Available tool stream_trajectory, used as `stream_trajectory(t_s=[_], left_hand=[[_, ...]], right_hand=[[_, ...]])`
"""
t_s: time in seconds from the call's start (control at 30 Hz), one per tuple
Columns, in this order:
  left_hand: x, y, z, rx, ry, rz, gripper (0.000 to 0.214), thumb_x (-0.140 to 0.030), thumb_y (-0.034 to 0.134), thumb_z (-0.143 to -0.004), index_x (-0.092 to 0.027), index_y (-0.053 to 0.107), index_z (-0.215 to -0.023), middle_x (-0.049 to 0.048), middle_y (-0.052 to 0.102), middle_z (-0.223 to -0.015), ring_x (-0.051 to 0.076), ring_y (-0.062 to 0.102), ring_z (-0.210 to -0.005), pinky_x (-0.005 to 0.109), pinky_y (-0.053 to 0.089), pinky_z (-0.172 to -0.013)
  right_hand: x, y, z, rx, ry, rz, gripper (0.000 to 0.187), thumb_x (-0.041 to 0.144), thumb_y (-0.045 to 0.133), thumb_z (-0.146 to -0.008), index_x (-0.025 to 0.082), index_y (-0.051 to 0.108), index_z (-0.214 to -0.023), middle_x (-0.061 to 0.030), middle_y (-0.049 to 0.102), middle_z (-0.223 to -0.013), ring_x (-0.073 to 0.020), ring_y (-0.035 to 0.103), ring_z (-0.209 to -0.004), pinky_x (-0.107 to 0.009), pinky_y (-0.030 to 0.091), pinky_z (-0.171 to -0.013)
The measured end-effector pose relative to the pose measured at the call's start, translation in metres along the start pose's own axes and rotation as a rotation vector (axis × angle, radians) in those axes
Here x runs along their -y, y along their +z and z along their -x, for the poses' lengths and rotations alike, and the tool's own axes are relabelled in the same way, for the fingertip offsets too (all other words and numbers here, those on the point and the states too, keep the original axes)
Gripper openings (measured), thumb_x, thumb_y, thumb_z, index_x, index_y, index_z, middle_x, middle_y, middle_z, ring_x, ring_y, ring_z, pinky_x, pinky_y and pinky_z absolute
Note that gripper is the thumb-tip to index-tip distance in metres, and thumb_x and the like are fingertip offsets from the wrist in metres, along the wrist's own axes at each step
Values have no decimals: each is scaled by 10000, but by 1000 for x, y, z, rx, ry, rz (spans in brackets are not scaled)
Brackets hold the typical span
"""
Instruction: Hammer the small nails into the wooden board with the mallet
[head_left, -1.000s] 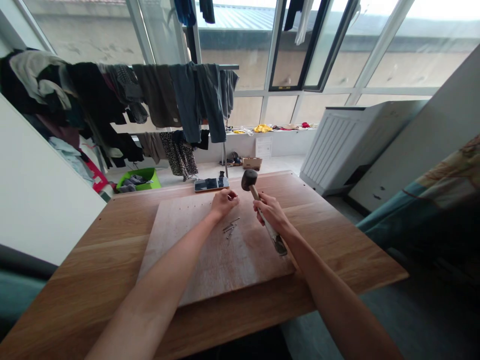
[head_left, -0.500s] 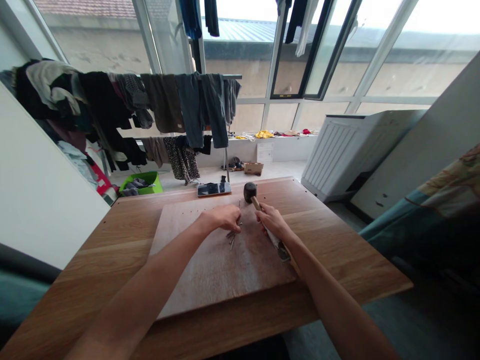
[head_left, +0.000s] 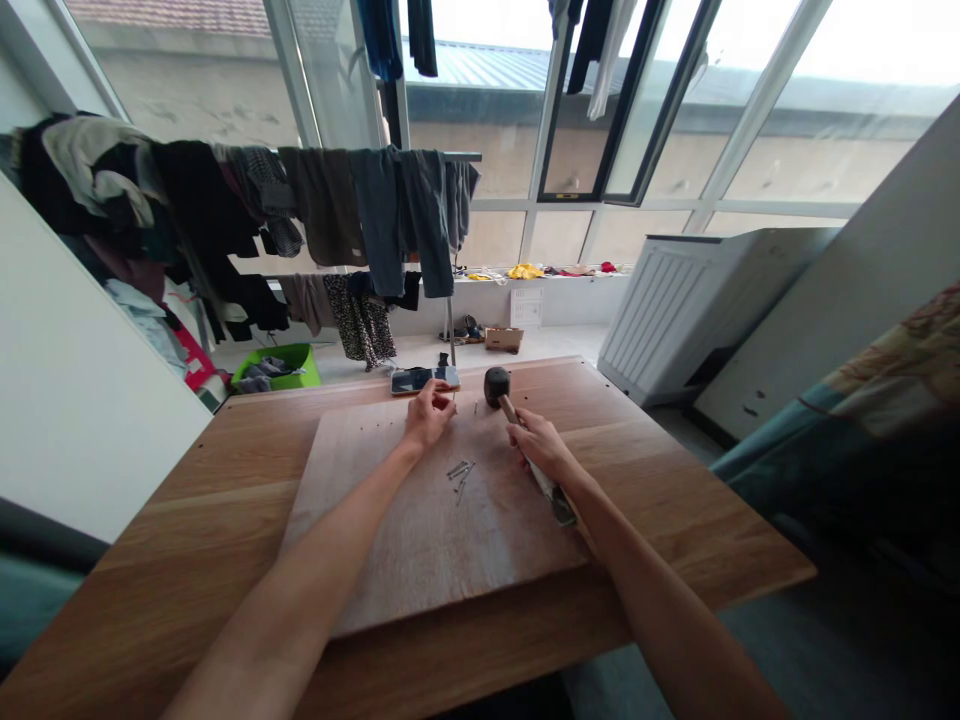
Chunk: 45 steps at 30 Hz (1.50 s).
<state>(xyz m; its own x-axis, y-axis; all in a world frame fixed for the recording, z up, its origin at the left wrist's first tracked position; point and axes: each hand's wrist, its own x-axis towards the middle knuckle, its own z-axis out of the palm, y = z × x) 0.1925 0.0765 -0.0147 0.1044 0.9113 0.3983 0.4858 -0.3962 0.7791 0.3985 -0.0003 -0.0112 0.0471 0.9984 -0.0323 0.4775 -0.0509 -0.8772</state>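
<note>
My left hand (head_left: 430, 415) is closed in a pinch over the far part of the wooden board (head_left: 390, 560), with a thin nail (head_left: 454, 397) at its fingertips. My right hand (head_left: 541, 442) grips the wooden handle of a mallet (head_left: 496, 386), whose black head lies beyond the fingers. Between the two hands, another nail (head_left: 475, 407) stands upright in the board. Several loose nails lie in a small pile (head_left: 460, 474) nearer to me. Small dark dots run along the board left of my left hand. A flat tool (head_left: 562, 506) lies partly hidden beneath my right forearm.
The board rests on a wooden table (head_left: 172, 480). A phone (head_left: 411, 380) lies by its far edge, just past my left hand. Beyond stand a drying rack with clothes (head_left: 375, 200), a green basket (head_left: 304, 365), a cardboard box (head_left: 503, 339) and a white ribbed appliance (head_left: 660, 310).
My left hand has lifted from the loose nails and moved away from me and to the left, carrying a nail. My right hand still holds the mallet in about the same place.
</note>
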Motion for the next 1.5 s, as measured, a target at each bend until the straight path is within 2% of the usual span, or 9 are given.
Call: stream_trajectory(t_s=[0.1,0.37,0.7,0.87,1.03,1.13,1.23,1.5], left_hand=[[10,5,4,50,3,9,334,-134,662,-799,-213,673,-1124,-4,724,-792,141,677,-698,245,533,-717],[12,6,3,69,12,-21,158,-148,690,-811,-214,688,-954,9,732,-813,160,690,-727,257,537,-729],[18,8,5,124,52,-39,157,-129,674,-810,-188,690,-954,32,746,-838,154,685,-730,241,531,-690],[21,9,3,118,78,-12,107,-117,673,-795,-179,709,-875,27,751,-835,146,684,-723,242,540,-705],[29,13,2,56,84,36,157,-85,686,-754,-175,700,-882,13,731,-770,138,673,-688,235,540,-673],[34,16,2,34,100,75,245,-79,700,-729,-182,684,-950,-4,715,-742,127,659,-643,219,528,-625],[36,18,2,28,131,108,238,-91,702,-730,-183,669,-947,-16,700,-710,121,649,-618,204,516,-595],[35,18,2,16,160,141,170,-66,692,-704,-171,643,-829,-24,673,-664,113,621,-574,193,486,-554]], right_hand=[[-1,0,0,-4,-11,-3,58,174,504,-815,211,512,-770,67,544,-550,-82,517,-360,-160,393,-335],[-1,1,0,-8,-7,5,51,193,506,-838,214,509,-792,64,549,-563,-87,516,-348,-168,393,-322],[-4,1,-1,-15,-23,-18,46,207,493,-812,209,509,-769,59,553,-592,-85,519,-344,-174,409,-309],[2,2,5,-14,-112,-117,64,255,502,-793,202,537,-797,59,550,-614,-78,497,-335,-180,386,-302],[16,6,15,81,-203,-344,164,356,546,-814,199,538,-861,66,525,-660,-60,455,-338,-177,348,-284],[22,11,20,191,-230,-414,192,378,567,-825,195,542,-875,58,529,-696,-54,459,-349,-174,344,-281],[23,16,21,259,-236,-456,218,390,580,-833,195,542,-921,59,523,-715,-47,443,-338,-173,335,-270],[24,21,23,248,-226,-360,163,348,573,-839,191,541,-871,38,522,-670,-67,440,-319,-188,307,-252]])
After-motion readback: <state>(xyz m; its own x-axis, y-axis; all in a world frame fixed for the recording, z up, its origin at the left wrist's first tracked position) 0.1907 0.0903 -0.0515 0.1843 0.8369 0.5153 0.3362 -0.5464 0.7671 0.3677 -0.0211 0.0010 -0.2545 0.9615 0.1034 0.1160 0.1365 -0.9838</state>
